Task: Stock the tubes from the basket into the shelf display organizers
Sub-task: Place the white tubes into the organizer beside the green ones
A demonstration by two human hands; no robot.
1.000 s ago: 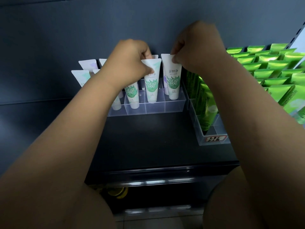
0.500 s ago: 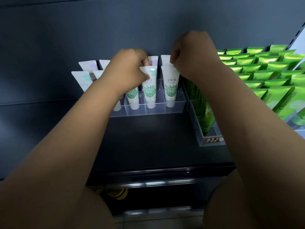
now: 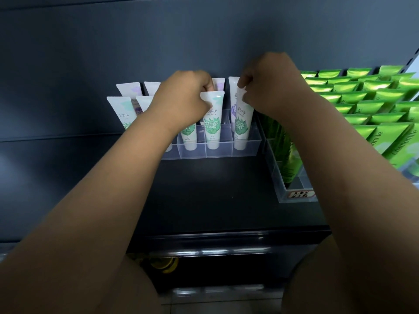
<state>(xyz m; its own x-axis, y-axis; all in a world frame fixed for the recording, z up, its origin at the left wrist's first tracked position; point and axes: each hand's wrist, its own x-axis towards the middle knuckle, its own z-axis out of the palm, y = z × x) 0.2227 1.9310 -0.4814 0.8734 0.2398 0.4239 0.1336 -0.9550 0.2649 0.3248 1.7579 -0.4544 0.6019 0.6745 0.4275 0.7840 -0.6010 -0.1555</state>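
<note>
While both bare arms reach forward over the dark matte shelf [image 3: 204, 196], the left hand [image 3: 179, 100] is curled around the flat crimped top of a white tube with green leaf print [image 3: 213, 118], which stands cap-down in a front cell of the clear plastic organizer [image 3: 247, 146]. The right hand [image 3: 269, 87] pinches the crimped edge of the neighbouring white tube [image 3: 241, 123], thumb and fingers closed on it, its rounded cap seated in the end cell just right of the first. Behind these, close under the knuckles, stand tubes with pale purple print [image 3: 233, 103]. Left of the left hand, more smooth white tubes [image 3: 121, 109] rise in two rows, wedge-shaped tops up. Right of the right hand, glossy green tubes [image 3: 362, 100] fill a second transparent tray [image 3: 292, 198] in tight stepped rows. A flat dark panel backs everything.
</note>
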